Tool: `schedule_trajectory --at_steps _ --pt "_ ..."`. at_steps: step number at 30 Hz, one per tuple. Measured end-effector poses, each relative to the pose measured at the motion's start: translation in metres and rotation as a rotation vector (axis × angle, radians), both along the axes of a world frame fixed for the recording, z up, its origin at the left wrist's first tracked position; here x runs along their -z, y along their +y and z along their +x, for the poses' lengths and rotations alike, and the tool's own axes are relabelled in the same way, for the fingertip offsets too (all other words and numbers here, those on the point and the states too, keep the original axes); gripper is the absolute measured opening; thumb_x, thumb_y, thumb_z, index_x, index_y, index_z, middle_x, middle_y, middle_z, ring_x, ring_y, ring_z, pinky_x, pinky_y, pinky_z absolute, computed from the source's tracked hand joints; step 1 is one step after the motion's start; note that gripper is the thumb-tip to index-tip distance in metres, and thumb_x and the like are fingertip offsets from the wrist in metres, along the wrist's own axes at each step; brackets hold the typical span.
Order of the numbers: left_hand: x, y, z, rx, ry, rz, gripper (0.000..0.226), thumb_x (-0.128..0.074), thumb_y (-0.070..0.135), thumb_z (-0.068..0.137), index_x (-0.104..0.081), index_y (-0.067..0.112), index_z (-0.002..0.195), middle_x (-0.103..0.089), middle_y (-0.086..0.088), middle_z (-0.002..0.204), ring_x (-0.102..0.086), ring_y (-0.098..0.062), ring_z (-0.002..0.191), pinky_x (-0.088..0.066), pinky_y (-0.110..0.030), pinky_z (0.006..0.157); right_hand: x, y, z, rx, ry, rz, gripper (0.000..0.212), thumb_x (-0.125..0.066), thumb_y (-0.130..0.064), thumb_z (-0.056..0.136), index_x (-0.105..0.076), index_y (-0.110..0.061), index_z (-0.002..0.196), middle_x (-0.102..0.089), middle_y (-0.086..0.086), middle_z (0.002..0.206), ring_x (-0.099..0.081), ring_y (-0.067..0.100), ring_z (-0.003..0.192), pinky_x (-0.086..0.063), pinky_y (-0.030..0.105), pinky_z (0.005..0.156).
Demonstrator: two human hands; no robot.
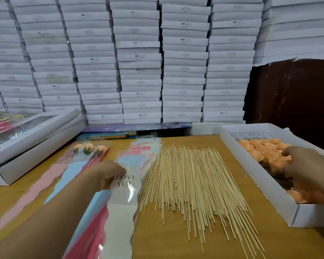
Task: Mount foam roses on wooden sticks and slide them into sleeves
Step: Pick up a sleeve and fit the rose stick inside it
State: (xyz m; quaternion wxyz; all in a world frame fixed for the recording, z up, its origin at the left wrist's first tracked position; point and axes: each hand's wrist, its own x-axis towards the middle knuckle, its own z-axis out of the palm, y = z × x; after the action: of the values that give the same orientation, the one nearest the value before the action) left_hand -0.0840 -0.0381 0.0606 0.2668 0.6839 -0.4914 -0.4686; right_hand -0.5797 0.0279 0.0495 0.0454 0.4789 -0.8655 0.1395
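Stacked white boxes (pixel 138 71) filled the wall behind a wooden table (pixel 176 245); wooden sticks (pixel 191 184) lay fanned across the centre of the table; printed sleeves (pixel 120 202) were piled at 7 to 8 o'clock of the sticks; three finished roses in sleeves (pixel 88 149) lay at 10 o'clock, near the far edge. Left hand (pixel 108 173) rested on the top sleeve, fingers curled down onto the film by the "LOVE YOU" print; whether it pinched the film or only pressed it could not be told. Right hand (pixel 305 163) was in the white tray (pixel 251 165) at 3 o'clock, fingers bent over the orange foam roses (pixel 260 146), apparently closing on one; actual grip hidden. Risks judged: a hard squeeze could crush the soft petals; film sleeves may cling, so two could lift together; a passing forearm could scatter the loose sticks; a stick pushed off-centre could tear the rose base.
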Motion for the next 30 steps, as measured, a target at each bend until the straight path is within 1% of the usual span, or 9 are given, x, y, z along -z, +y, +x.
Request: schedule_trajectory --at_steps 7,10,12,15,18,20,24,27,30 --pt "0.004 -0.025 0.022 -0.114 -0.281 -0.296 0.052 -0.078 0.010 0.084 -0.050 0.002 0.127 -0.065 -0.019 0.107 -0.066 -0.028 0.081 -0.052 -0.031 0.055 -0.008 0.010 0.008 0.000 0.014 0.018 0.054 -0.069 -0.013 0.083 -0.054 -0.022 0.134 -0.066 0.007 0.115 -0.057 0.017 0.077 -0.054 0.027 0.060" --pt "0.015 -0.026 0.021 -0.047 -0.697 -0.409 0.087 -0.083 0.019 0.077 -0.033 0.017 0.149 -0.056 -0.017 0.134 -0.061 -0.032 0.102 -0.055 -0.041 0.077 -0.011 0.012 0.009 -0.002 0.018 0.027 0.054 -0.067 -0.012 0.083 -0.054 -0.023 0.134 -0.066 0.006 0.117 -0.056 0.017 0.077 -0.050 0.026 0.056" --pt "0.027 -0.023 0.013 0.040 -0.952 -0.456 0.081 -0.075 0.024 0.084 -0.031 0.024 0.152 -0.050 -0.015 0.143 -0.059 -0.032 0.113 -0.054 -0.044 0.093 -0.014 0.013 0.010 -0.005 0.028 0.039 0.054 -0.066 -0.013 0.083 -0.054 -0.023 0.134 -0.066 0.005 0.115 -0.054 0.015 0.074 -0.048 0.025 0.054" --pt "0.038 -0.012 -0.010 0.165 -1.024 -0.457 0.038 -0.050 0.036 0.100 -0.053 0.024 0.135 -0.061 -0.007 0.133 -0.062 -0.021 0.102 -0.053 -0.036 0.089 -0.019 0.016 0.014 -0.007 0.044 0.039 0.054 -0.068 -0.013 0.082 -0.055 -0.023 0.133 -0.063 0.003 0.102 -0.055 0.014 0.073 -0.055 0.028 0.060" --pt "0.043 -0.001 -0.034 0.195 -1.182 -0.523 0.036 -0.042 0.035 0.102 -0.053 0.022 0.134 -0.053 -0.005 0.140 -0.050 -0.024 0.126 -0.040 -0.041 0.107 -0.032 0.018 0.022 -0.010 0.050 0.026 0.059 -0.069 -0.014 0.079 -0.053 -0.026 0.134 -0.058 0.001 0.100 -0.059 0.017 0.079 -0.058 0.034 0.066" --pt "0.038 0.009 -0.053 0.204 -1.022 -0.677 0.042 -0.047 0.028 0.102 -0.049 0.021 0.143 -0.048 -0.003 0.148 -0.044 -0.022 0.136 -0.034 -0.039 0.114 -0.044 0.019 0.035 -0.058 0.044 -0.008 0.061 -0.071 -0.014 0.079 -0.053 -0.027 0.135 -0.054 -0.003 0.090 -0.058 0.013 0.072 -0.052 0.029 0.055" --pt "0.025 0.037 -0.101 0.420 -0.363 -0.752 0.048 -0.064 0.031 0.096 -0.051 0.029 0.142 -0.060 0.014 0.130 -0.054 -0.001 0.118 -0.042 -0.020 0.102 -0.062 0.027 0.082 -0.316 -0.140 -0.118 0.060 -0.080 -0.027 0.076 -0.056 -0.031 0.130 -0.055 -0.013 0.084 -0.055 0.005 0.065 -0.039 0.021 0.052" --pt "0.028 0.052 -0.131 0.572 -0.153 -0.686 0.062 -0.077 0.045 0.083 -0.050 0.042 0.138 -0.059 0.030 0.119 -0.055 0.012 0.112 -0.048 -0.013 0.094 -0.059 0.034 0.131 -0.566 -0.352 -0.123 0.062 -0.083 -0.032 0.076 -0.054 -0.034 0.131 -0.068 -0.015 0.079 -0.065 -0.004 0.067 -0.041 0.015 0.057" --pt "0.034 0.055 -0.146 0.660 -0.029 -0.641 0.060 -0.083 0.044 0.076 -0.059 0.038 0.130 -0.067 0.025 0.114 -0.059 0.012 0.106 -0.052 -0.015 0.089 -0.044 0.031 0.170 -0.708 -0.387 -0.093 0.064 -0.079 -0.033 0.080 -0.049 -0.036 0.137 -0.068 -0.014 0.083 -0.066 -0.002 0.072 -0.052 0.020 0.065"
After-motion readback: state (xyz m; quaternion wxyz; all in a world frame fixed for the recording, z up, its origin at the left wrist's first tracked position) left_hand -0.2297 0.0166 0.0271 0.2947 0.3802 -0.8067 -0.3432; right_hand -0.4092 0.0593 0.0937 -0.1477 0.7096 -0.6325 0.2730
